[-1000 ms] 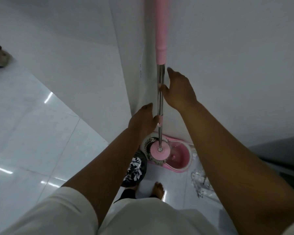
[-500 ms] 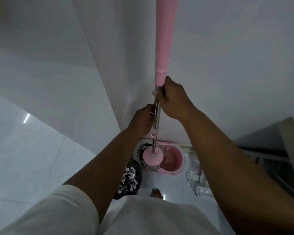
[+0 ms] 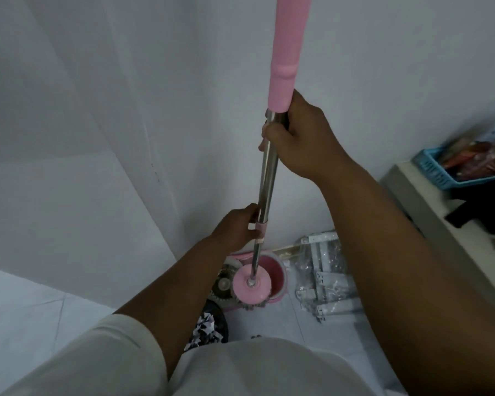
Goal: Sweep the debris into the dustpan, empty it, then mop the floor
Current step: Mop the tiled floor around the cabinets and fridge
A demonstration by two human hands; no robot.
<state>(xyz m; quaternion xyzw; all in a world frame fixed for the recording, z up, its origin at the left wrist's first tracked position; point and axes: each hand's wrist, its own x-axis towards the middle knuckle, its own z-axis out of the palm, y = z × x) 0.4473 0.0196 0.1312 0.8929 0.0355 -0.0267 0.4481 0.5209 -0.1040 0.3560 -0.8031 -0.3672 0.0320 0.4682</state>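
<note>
A spin mop stands upright in the wall corner, its steel pole (image 3: 267, 178) topped by a pink grip sleeve (image 3: 287, 47). My right hand (image 3: 297, 138) grips the pole just under the pink sleeve. Lower down, my left hand (image 3: 237, 228) holds the pole at its pink collar. The round pink mop head (image 3: 251, 287) sits over the pink spin bucket (image 3: 275, 277) on the white floor. A dark dustpan or bin with shredded black-and-white paper (image 3: 209, 330) lies on the floor just left of the bucket, partly hidden by my left arm.
White walls meet in a corner right behind the mop. Clear plastic-wrapped white parts (image 3: 323, 278) lie on the floor right of the bucket. A white counter (image 3: 417, 201) at the right carries a blue basket (image 3: 437, 172) of packets. Shiny white floor tiles (image 3: 26, 307) stretch left.
My right hand went from touching the pole with straight fingers to gripping it below the pink sleeve. The left hand slid down to the collar, and the view swung right, revealing the counter.
</note>
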